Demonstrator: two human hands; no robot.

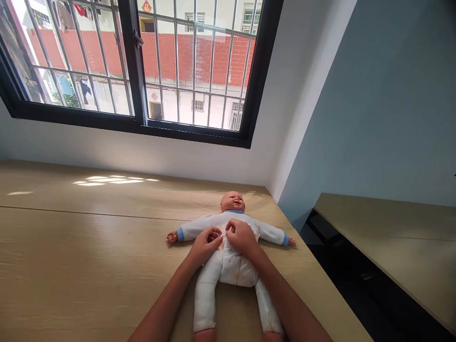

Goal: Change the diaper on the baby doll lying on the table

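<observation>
A baby doll (233,202) lies face up on the wooden table, arms spread, in a white top with blue collar and cuffs and with white legs. Around its hips is a white diaper (233,268) with orange marks near the waist. My left hand (207,243) is closed at the diaper's waist on the left, thumb and fingers pinched on its edge. Beside it, my right hand (242,236) pinches the diaper near the middle of the waist, fingers curled. My hands hide part of the waistband and the doll's belly.
The wooden table (89,266) has a seam across it and sunlight patches near the wall. A barred window (194,61) with a black frame is above its far side. To the right, past a dark gap, stands another wooden surface (402,237) with a black side.
</observation>
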